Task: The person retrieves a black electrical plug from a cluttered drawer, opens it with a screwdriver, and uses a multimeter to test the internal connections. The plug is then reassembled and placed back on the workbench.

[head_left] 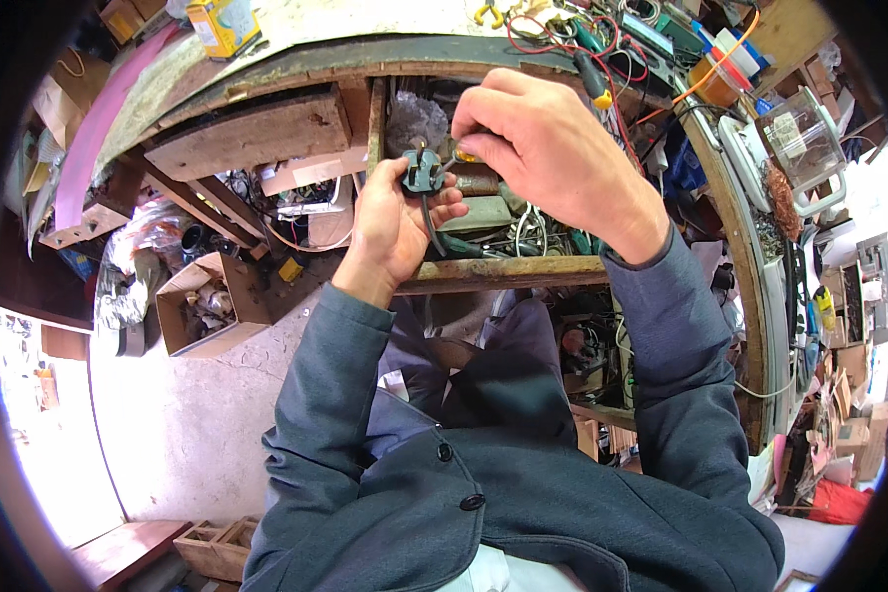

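Head view, single entry. Left hand: raised over an open wooden drawer, fingers curled around a black plug with its dark cable trailing down across the palm; the plug sits upright at the fingertips, above the drawer's left part. Right hand: just beside and to the right of the plug, fingers bunched together and pinching a small yellowish piece close to the plug; what the piece is cannot be told. Both forearms in dark blue-grey jacket sleeves. Drawer contents: tangled wires, metal parts and green-handled tools, packed together. Workbench: curved worn top above the drawer, carrying a yellow box at the upper left and a heap of red wires with a black-and-yellow screwdriver at the upper right. Right edge of bench: an orange cable and a clear plastic container. Floor, left: an open cardboard box holding small parts, near a wooden crate at the bottom.
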`<state>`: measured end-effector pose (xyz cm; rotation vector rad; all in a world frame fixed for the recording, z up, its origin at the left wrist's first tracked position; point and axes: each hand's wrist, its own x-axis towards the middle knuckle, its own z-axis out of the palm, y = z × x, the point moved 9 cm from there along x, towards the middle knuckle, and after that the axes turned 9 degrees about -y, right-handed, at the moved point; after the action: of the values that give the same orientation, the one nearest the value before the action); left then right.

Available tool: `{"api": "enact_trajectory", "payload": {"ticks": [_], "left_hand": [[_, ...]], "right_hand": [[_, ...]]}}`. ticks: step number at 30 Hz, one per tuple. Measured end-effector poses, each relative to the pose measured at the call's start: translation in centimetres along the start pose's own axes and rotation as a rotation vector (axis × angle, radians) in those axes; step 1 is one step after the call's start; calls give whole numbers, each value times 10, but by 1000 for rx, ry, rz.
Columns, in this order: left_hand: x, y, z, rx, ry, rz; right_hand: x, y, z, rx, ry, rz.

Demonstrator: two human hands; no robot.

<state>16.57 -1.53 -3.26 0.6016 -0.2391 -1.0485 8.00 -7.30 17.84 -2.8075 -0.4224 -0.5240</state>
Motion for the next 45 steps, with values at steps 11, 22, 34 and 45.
{"api": "enact_trajectory", "payload": {"ticks": [11,22,34,45], "left_hand": [[2,1,2,-11,-10,26],[1,0,4,-7,-28,21],[-1,3,6,14,3,40],[0,6,1,42,110,90]], "right_hand": [[4,-7,7,46,16,-22],[5,-4,7,34,28,-10],[6,-1,2,124,152,55],[18,-5,21,4,93,11]]}}
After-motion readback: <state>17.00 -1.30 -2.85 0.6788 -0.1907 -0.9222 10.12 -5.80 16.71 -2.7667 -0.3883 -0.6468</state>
